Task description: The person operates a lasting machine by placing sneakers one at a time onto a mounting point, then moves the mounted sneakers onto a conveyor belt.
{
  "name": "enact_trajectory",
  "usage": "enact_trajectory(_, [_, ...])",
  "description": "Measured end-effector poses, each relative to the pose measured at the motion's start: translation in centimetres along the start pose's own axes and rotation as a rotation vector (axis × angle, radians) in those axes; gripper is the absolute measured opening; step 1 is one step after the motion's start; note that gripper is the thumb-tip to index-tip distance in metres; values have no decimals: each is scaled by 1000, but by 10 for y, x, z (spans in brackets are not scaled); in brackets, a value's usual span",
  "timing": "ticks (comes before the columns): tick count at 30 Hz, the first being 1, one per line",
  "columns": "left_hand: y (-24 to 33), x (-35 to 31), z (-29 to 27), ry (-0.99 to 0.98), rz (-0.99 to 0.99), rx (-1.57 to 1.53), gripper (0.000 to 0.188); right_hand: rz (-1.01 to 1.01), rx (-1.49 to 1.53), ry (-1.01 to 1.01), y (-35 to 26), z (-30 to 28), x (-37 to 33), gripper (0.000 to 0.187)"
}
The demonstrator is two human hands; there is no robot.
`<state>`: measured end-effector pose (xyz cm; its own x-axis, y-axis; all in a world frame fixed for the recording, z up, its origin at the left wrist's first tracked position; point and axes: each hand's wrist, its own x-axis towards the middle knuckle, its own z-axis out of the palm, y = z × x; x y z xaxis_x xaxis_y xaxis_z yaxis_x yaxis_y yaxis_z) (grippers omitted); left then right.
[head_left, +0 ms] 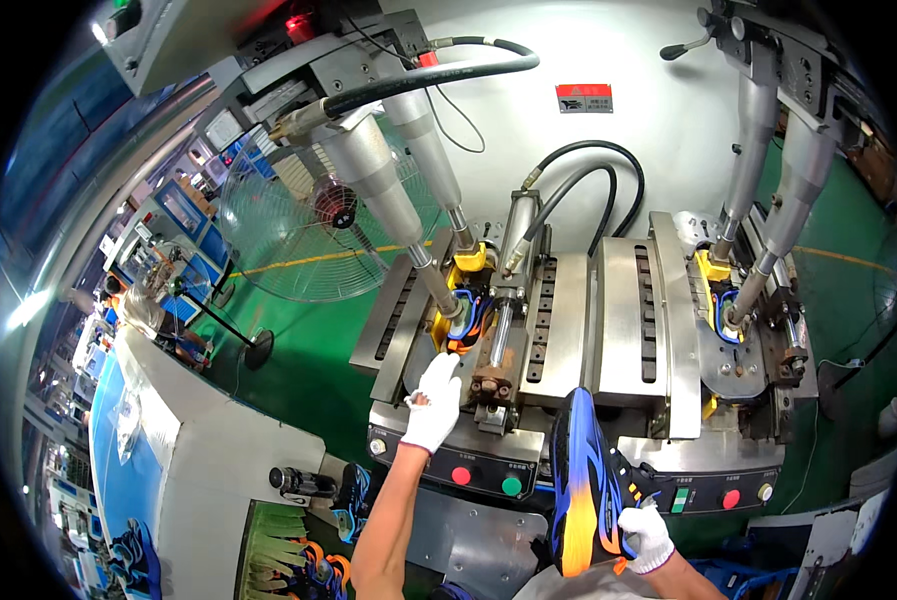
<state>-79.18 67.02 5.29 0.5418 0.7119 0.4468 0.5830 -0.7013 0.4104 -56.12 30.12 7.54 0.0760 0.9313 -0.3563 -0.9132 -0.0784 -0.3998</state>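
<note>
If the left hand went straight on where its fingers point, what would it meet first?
Most likely the blue-and-orange shoe in the left press, just beyond the left hand, though one view leaves depth unclear.

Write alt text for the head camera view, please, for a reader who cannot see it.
A white-gloved right hand holds a blue, orange and black shoe before a large metal machine, while the gloved left hand is raised near another shoe on the machine's left side. A fan stands behind on a green floor.
</note>
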Motion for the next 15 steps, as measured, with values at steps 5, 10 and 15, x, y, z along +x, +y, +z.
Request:
enact_trajectory(5, [-38, 54, 48, -87, -79, 10, 51, -41, -36, 184, -6, 22, 3, 59])
enact_trajectory(10, [-43, 121, 91, -20, -153, 159, 80, -21, -232, 400, -12, 15, -11, 47])
enact_trajectory(15, [-67, 169, 118, -214, -436, 259, 89, -37, -312, 483, -18, 16, -9, 52])
